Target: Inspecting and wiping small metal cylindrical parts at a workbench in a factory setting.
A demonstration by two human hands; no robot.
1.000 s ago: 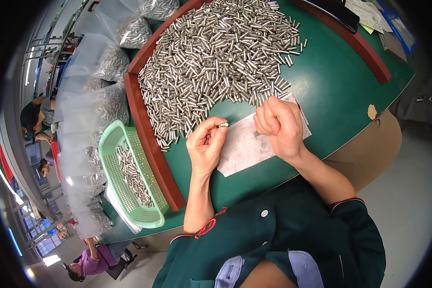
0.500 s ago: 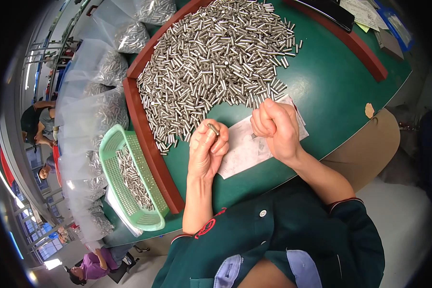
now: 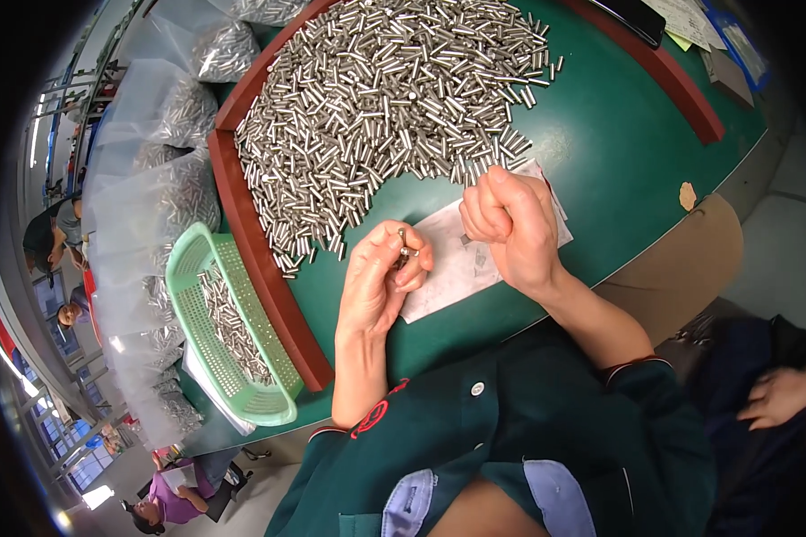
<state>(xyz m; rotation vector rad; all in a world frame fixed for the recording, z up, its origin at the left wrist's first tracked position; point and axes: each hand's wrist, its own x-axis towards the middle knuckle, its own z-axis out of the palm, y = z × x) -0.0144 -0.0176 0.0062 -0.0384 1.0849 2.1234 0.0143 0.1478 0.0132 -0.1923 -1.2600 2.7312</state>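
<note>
Pins (image 3: 408, 252) have shifted in the left hand (image 3: 372, 277), fingers curled round; right hand (image 3: 521, 228) closed, contents hidden; far-edge bench (image 3: 618, 152) pile (image 3: 403, 98) remains large.

Just off the near edge of the green surface (image 3: 618, 161), the person wears a dark green shirt (image 3: 537, 394). The left sleeve (image 3: 318, 461) and right sleeve (image 3: 676, 398) are both short, their hems trimmed with thin red and pale piping. A red oval emblem (image 3: 372, 418) with smaller red marks sits on the left front. One round white button (image 3: 477, 389) shows clearly. The open neck has light blue facing (image 3: 560, 497). Both forearms, the left hand (image 3: 383, 268) and the right hand (image 3: 515, 224) are bare.
</note>
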